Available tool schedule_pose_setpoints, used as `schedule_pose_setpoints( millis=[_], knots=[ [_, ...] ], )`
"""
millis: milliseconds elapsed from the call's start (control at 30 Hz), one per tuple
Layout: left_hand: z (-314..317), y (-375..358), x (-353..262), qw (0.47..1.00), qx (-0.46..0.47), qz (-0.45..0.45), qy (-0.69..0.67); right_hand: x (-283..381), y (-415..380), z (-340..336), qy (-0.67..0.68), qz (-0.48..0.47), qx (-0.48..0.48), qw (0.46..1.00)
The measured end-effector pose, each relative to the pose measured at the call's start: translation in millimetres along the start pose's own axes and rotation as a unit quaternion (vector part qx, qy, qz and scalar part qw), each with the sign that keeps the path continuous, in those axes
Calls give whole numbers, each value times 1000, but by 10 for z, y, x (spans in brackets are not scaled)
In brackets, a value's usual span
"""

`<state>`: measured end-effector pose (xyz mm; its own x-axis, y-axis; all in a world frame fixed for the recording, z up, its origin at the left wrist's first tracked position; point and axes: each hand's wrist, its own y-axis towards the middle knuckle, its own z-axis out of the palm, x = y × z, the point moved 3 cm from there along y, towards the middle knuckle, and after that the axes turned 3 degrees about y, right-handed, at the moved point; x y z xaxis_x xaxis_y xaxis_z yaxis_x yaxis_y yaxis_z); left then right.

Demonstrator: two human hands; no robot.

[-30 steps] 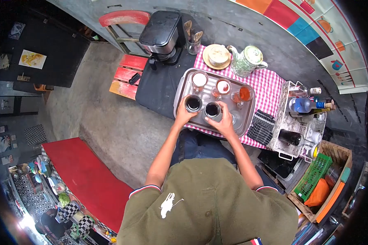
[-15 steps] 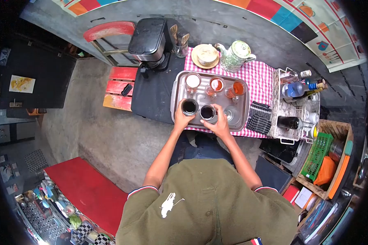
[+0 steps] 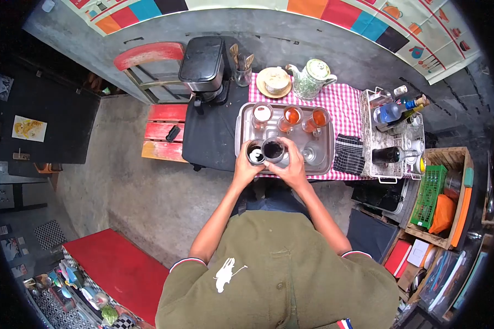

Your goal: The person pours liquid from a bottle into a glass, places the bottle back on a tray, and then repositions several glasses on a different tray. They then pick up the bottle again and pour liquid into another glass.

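Observation:
My left hand (image 3: pixel 245 168) is wrapped round a glass of dark drink (image 3: pixel 253 157) above the front of a brown tray (image 3: pixel 330 151). My right hand (image 3: pixel 292 167) grips a second dark glass (image 3: pixel 273 151), whose rim overlaps the left one in this view and tips toward it. A pale patch shows inside the left glass. Along the tray's far side stand three handled glass mugs: one with a whitish top (image 3: pixel 262 113) and two with reddish-amber drink, a middle mug (image 3: pixel 292 116) and a right mug (image 3: pixel 318 118). A clear glass (image 3: pixel 311 155) stands near my right fingers.
A teapot (image 3: pixel 314 82) and a cup on a saucer (image 3: pixel 274 82) stand behind the tray. At left is a coffee maker (image 3: pixel 203 63), with a utensil jar (image 3: pixel 242 75) beside it. A dark checked cloth (image 3: pixel 349 154) and a white bottle rack (image 3: pixel 388 176) lie to the right.
The two dark glasses have come together; the right one has moved left and tilted toward the left one. A pale patch now shows in the left glass. The camera view has shifted slightly.

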<state>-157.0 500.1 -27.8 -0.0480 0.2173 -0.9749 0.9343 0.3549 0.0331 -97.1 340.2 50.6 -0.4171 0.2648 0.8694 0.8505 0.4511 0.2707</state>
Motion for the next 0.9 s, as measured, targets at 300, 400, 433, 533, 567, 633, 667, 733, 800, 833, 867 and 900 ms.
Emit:
schedule_pose_setpoints(
  millis=[300,400,433,533,567,633,667,733,800,833,867,900],
  knots=[
    [-218,-80,-376,999,7,52,15,331,-95,140,-30,-16,-39,999],
    [-261,-143,-426,998,9,58,1,414,-139,158,-47,-19,-48,998],
    [-279,-161,-451,998,13,55,7,425,-156,173,-50,-21,-51,997],
    [-311,-201,-426,997,21,76,-2,453,-220,224,-55,-22,-56,997],
    [-316,-202,-410,996,21,83,-1,468,-242,236,-62,-21,-57,996],
    [-329,-215,-410,995,19,98,9,497,-271,268,-65,-21,-62,996],
    [-338,-230,-408,994,17,104,14,505,-291,284,-60,-16,-65,996],
    [-358,-248,-439,995,26,97,17,509,-312,307,-48,-8,-72,996],
    [-362,-266,-448,995,27,98,8,527,-333,328,-58,-10,-77,995],
    [-358,-267,-430,995,31,99,9,542,-341,331,-67,-10,-77,995],
    [-355,-259,-413,994,35,102,11,557,-348,330,-77,-10,-77,994],
    [-360,-257,-418,994,38,104,14,572,-355,331,-77,-11,-78,994]
  ],
)
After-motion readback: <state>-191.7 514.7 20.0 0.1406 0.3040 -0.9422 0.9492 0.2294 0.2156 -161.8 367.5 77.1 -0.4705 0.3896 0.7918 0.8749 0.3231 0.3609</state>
